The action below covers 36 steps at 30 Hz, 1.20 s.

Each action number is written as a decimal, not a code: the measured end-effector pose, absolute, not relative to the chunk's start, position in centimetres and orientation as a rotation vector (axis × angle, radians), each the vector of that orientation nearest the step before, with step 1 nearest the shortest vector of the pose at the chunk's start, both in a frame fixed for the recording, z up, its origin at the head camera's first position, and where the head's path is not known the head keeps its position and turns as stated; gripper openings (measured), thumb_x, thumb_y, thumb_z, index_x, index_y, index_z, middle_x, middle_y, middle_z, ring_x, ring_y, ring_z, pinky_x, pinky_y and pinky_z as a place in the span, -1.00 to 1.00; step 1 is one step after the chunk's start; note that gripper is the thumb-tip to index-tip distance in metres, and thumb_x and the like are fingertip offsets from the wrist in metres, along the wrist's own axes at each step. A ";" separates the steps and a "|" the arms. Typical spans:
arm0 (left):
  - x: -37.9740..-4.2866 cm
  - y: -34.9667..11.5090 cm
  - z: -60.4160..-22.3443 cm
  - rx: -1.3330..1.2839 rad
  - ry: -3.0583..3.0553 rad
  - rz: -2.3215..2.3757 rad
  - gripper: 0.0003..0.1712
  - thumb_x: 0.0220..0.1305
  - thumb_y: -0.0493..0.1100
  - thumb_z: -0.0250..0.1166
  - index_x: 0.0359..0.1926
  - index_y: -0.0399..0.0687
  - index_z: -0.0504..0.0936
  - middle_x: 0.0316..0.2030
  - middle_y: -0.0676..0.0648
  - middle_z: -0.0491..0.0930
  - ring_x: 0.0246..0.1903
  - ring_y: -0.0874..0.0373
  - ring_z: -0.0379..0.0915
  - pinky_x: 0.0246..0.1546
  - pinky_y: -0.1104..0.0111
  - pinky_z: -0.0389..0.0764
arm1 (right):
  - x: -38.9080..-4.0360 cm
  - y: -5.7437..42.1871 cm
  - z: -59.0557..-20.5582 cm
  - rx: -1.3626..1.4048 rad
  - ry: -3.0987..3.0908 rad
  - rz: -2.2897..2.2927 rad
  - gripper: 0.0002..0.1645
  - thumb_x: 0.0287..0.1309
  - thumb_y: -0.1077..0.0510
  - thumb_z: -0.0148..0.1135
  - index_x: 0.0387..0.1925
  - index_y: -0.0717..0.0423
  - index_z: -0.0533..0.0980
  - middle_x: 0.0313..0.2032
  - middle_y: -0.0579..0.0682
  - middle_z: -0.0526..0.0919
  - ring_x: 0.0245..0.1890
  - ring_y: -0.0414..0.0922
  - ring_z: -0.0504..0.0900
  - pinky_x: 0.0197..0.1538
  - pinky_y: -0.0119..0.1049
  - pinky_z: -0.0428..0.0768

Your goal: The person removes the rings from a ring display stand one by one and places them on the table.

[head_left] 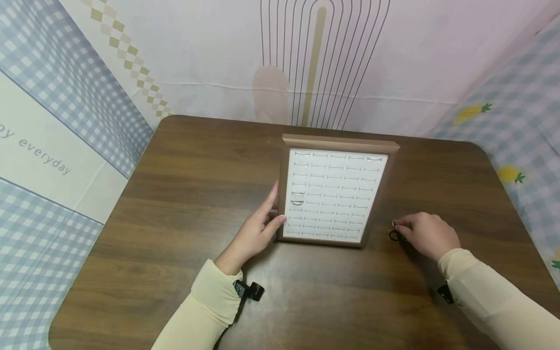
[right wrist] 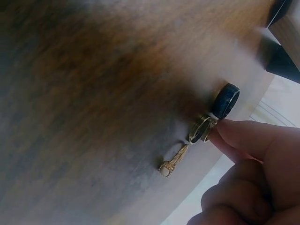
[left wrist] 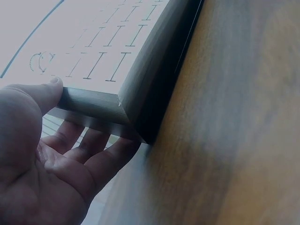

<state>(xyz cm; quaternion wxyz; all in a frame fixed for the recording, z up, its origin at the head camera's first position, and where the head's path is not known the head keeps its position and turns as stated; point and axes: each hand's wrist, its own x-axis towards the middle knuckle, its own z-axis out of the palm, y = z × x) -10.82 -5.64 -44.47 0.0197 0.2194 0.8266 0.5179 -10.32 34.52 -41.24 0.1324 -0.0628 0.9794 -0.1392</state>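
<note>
While the left hand [head_left: 255, 233] grips the framed board [head_left: 341, 142] by its left edge, thumb in front and fingers behind, the right hand [head_left: 430, 236] pinches a gold ring [right wrist: 199, 130] between thumb and finger. Just beside those fingertips a dark ring [right wrist: 226, 101] crowds the pinch, a stone-set ring [right wrist: 166, 168] near them on the surface [head_left: 306, 287]. Slotted rings [head_left: 297, 203] sit near the left thumb; patterned cloth [head_left: 210, 53] hangs beyond both hands.
</note>
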 end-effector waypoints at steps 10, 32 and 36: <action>-10.8 -5.7 -44.4 0.683 2.563 1.612 -0.09 0.49 -0.20 0.16 0.63 0.11 -0.18 0.49 -0.24 0.16 0.22 -0.17 0.47 0.23 0.04 0.52 | -9.7 34.1 -40.9 -0.186 2.995 -0.526 -0.70 0.36 0.03 0.26 -0.06 0.13 0.72 -0.19 0.17 0.77 -0.37 0.05 0.72 -0.57 -0.16 0.53; -10.7 -5.7 -44.1 0.688 2.571 1.605 -0.11 0.49 -0.18 0.17 0.62 0.07 -0.15 0.53 -0.18 0.08 0.27 -0.16 0.41 0.31 0.06 0.42 | -8.2 28.8 -39.1 -0.631 3.363 -0.775 -0.87 -0.04 0.24 0.53 -0.39 0.01 0.71 -0.74 -0.32 0.23 -0.74 -0.37 0.12 -0.67 -0.52 0.13; -10.6 -5.8 -44.1 0.681 2.571 1.603 -0.11 0.50 -0.17 0.16 0.62 0.10 -0.16 0.54 -0.16 0.05 0.29 -0.17 0.39 0.31 0.03 0.42 | -8.3 27.9 -38.9 -0.666 3.348 -0.789 -0.86 -0.04 0.24 0.54 -0.39 0.03 0.72 -0.74 -0.33 0.23 -0.74 -0.36 0.12 -0.67 -0.51 0.14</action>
